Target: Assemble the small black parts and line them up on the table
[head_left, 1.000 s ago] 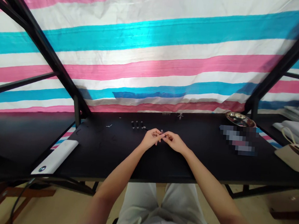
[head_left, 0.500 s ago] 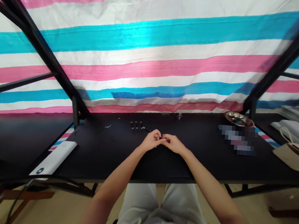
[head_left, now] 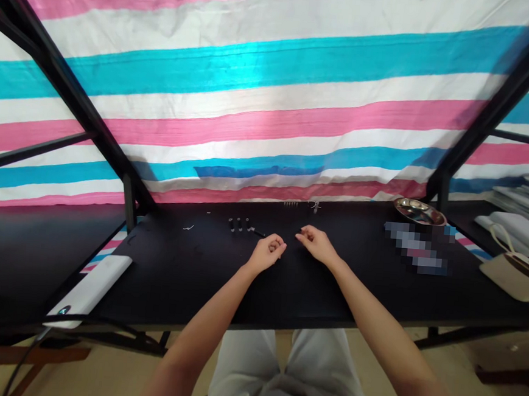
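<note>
My left hand (head_left: 266, 253) is just above the black table (head_left: 185, 271), its fingers curled in; whatever may be inside them is hidden. To its right, apart from it, my right hand (head_left: 318, 245) pinches a small dark piece at its fingertips, too small to name. Just beyond the left hand lies a thin black part with a pale end (head_left: 257, 232). Beside that part, three small dark cylinders (head_left: 239, 225) stand in a row, each with a lighter top and bottom.
Small metallic pieces (head_left: 290, 204) are lined up along the back edge, near a small clear item (head_left: 315, 207). A white strip (head_left: 189, 227) lies left. A white device (head_left: 89, 293), a steel dish (head_left: 421, 212), and a beige pouch (head_left: 512, 277) flank the work area; a pixelated patch covers something.
My hands were together around something small and dark; now they are apart. The right has moved slightly right and up, the left slightly left. The view has shifted a little.
</note>
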A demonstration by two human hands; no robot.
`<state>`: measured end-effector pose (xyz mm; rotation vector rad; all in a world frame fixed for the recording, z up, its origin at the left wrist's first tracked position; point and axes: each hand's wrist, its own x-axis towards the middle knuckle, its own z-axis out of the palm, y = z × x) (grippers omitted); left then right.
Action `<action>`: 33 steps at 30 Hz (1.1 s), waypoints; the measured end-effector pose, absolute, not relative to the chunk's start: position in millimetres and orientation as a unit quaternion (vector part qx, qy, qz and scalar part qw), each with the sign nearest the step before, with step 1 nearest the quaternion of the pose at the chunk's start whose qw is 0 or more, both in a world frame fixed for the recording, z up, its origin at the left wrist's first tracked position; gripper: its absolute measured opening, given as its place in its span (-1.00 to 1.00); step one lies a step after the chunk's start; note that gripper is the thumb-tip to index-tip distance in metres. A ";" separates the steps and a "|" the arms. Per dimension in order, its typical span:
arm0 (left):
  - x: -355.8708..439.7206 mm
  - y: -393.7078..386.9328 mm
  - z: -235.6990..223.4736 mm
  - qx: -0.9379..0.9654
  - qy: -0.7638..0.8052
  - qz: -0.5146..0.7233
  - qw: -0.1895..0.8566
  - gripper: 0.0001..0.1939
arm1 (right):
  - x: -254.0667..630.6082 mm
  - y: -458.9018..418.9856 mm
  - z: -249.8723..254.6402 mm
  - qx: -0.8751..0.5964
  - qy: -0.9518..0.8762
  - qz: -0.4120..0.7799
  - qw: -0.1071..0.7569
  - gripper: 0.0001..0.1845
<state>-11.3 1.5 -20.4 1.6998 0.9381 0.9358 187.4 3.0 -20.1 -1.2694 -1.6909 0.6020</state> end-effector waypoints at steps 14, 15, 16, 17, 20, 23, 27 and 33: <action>-14.5 2.5 -22.1 0.701 0.418 0.348 0.461 -0.73 | 227.7 80.4 -29.7 -0.707 -0.583 0.147 0.373 -0.84; -14.6 2.3 -21.5 0.702 0.418 0.345 0.461 -0.73 | 225.9 83.2 -30.3 -0.715 -0.582 0.142 0.361 -0.84; -14.7 2.0 -20.8 0.703 0.419 0.343 0.461 -0.74 | 224.2 85.8 -30.6 -0.722 -0.581 0.134 0.351 -0.84; -14.7 1.8 -20.1 0.703 0.421 0.341 0.460 -0.75 | 222.8 88.0 -30.6 -0.730 -0.579 0.126 0.342 -0.83; -14.4 0.8 -17.6 0.706 0.424 0.336 0.458 -0.77 | 219.6 93.4 -29.6 -0.752 -0.565 0.107 0.321 -0.82; -14.4 -0.3 -15.4 0.710 0.421 0.334 0.454 -0.78 | 218.7 96.9 -27.9 -0.763 -0.561 0.102 0.306 -0.79; -15.1 -1.4 -13.6 0.713 0.417 0.335 0.453 -0.76 | 219.8 98.1 -27.0 -0.760 -0.572 0.096 0.293 -0.79; -15.6 -1.8 -12.8 0.716 0.423 0.328 0.448 -0.76 | 223.5 98.6 -27.7 -0.746 -0.597 0.096 0.278 -0.81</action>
